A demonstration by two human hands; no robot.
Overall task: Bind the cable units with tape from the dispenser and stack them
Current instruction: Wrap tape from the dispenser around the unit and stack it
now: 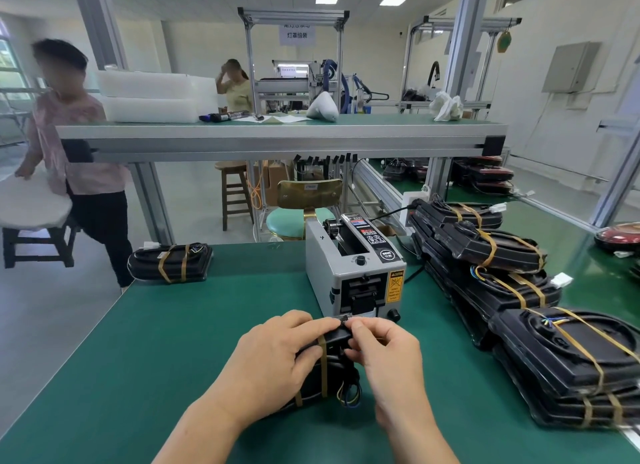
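Note:
A black cable unit lies on the green table just in front of the grey tape dispenser. One strip of tan tape crosses it. My left hand grips the unit from the left, fingers curled over its top. My right hand pinches something small at the unit's far edge, right by the dispenser's mouth; what it pinches is too small to tell. Much of the unit is hidden under both hands.
A long pile of taped black units runs along the right side of the table. One taped unit lies at the far left corner. The table's left edge drops to the floor. Two people are in the background beyond a raised shelf.

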